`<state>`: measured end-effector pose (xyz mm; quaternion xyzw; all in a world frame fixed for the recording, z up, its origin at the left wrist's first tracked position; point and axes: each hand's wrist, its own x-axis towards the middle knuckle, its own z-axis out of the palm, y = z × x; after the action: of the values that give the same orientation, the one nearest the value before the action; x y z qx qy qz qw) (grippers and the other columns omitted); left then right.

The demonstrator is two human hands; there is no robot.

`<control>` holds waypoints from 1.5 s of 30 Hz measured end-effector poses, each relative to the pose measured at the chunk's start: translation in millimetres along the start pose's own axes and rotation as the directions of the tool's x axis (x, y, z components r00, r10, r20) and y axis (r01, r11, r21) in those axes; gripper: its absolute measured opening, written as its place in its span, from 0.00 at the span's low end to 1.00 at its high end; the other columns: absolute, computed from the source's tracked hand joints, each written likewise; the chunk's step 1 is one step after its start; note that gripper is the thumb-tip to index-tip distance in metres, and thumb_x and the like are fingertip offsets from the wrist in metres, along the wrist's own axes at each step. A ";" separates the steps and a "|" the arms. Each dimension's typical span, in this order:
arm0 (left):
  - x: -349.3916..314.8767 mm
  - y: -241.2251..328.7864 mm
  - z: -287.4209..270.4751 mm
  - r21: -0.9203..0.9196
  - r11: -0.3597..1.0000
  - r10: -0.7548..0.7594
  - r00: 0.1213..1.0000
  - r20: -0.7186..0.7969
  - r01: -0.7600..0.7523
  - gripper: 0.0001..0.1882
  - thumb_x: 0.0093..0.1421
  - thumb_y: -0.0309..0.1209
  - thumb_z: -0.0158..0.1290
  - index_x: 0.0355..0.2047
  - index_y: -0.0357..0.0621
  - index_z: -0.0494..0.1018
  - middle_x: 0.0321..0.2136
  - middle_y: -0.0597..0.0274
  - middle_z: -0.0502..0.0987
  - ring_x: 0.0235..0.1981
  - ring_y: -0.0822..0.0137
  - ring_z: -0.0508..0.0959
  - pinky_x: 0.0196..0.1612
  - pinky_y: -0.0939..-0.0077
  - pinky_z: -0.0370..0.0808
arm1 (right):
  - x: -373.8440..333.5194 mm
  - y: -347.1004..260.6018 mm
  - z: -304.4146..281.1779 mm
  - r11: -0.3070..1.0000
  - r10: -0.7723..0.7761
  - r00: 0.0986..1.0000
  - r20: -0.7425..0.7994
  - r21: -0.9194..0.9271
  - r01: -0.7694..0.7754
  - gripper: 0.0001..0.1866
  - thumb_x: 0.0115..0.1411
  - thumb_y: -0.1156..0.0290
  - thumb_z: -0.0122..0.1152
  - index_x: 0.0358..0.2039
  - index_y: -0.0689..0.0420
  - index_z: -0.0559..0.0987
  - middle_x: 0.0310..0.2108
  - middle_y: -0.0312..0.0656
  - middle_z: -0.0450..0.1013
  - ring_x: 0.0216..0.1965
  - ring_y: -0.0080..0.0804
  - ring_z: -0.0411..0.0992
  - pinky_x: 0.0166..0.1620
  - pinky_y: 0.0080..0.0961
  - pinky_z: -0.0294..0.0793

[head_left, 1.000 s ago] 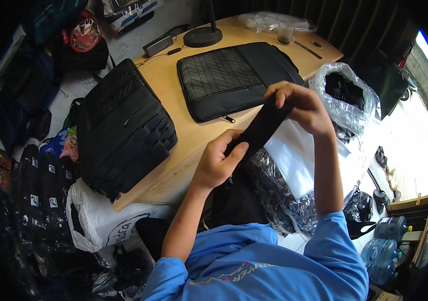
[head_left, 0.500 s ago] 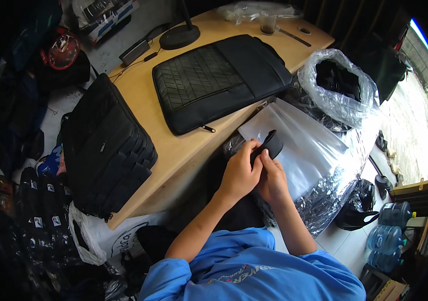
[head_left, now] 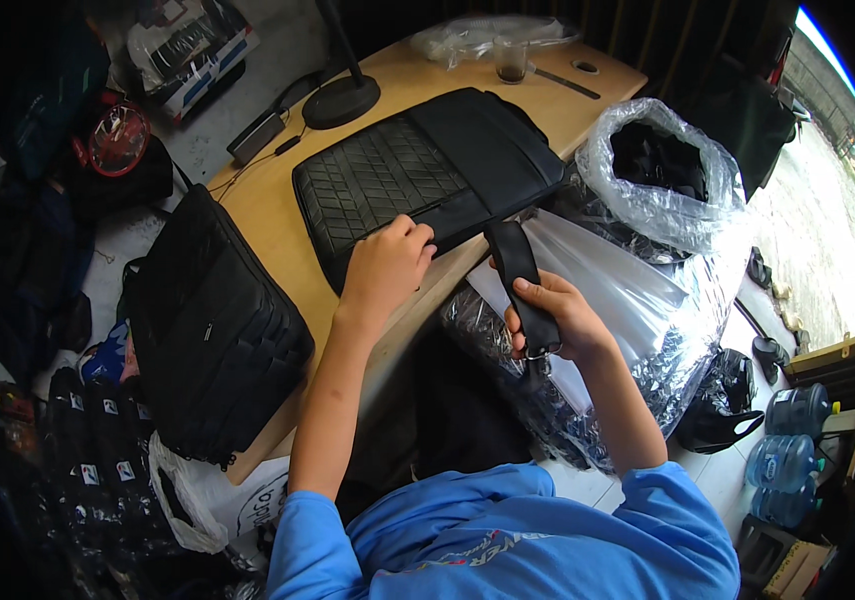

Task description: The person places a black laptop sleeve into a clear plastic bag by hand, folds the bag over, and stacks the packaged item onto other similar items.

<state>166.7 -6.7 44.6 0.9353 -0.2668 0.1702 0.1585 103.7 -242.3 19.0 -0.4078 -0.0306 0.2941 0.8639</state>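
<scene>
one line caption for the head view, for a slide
Right hand grips a folded black strap; left hand rests on a quilted black bag.

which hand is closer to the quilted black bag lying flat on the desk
Left. The left hand rests on the near edge of the quilted black bag; the right hand holds a folded black strap off the desk edge.

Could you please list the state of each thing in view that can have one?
Left hand: palm down, resting on the quilted bag's near edge.
Right hand: closed around the folded strap.
Folded black strap: held upright, metal clip at the bottom.
Quilted black laptop bag: lying flat on the desk.
Clear plastic sack: open, holding black items.
Glass: upright.
</scene>
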 end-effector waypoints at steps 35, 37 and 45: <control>10.5 40.6 -28.7 -0.172 0.952 0.179 0.917 -0.357 -0.253 0.04 0.55 0.20 0.52 0.32 0.35 0.70 0.28 0.52 0.74 0.26 0.53 0.76 0.27 0.67 0.74 | 170.5 -46.4 18.8 0.876 -0.359 0.933 0.011 0.349 0.333 0.14 0.63 0.71 0.47 0.45 0.64 0.74 0.42 0.45 0.75 0.43 0.38 0.75 0.47 0.37 0.76; 12.3 48.0 -30.2 -0.185 0.941 0.199 0.903 -0.380 -0.285 0.04 0.55 0.20 0.52 0.32 0.35 0.70 0.28 0.52 0.74 0.26 0.53 0.76 0.27 0.67 0.74 | 180.9 -50.1 27.0 0.845 -0.432 0.896 0.106 0.393 0.361 0.14 0.62 0.71 0.47 0.45 0.64 0.74 0.42 0.45 0.75 0.43 0.38 0.75 0.47 0.37 0.75; 8.3 46.9 -34.0 -0.231 0.945 0.118 0.901 -0.418 -0.231 0.03 0.56 0.21 0.52 0.31 0.35 0.70 0.26 0.52 0.73 0.24 0.54 0.75 0.26 0.66 0.73 | 189.7 -55.4 43.5 0.858 -0.436 0.899 0.032 0.317 0.405 0.14 0.61 0.72 0.49 0.45 0.64 0.74 0.43 0.44 0.75 0.45 0.37 0.73 0.49 0.36 0.73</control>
<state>139.4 -35.1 87.9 0.8217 -0.3335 0.3318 0.3217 274.2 -138.7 52.5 -0.2383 -0.1179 0.1200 0.9565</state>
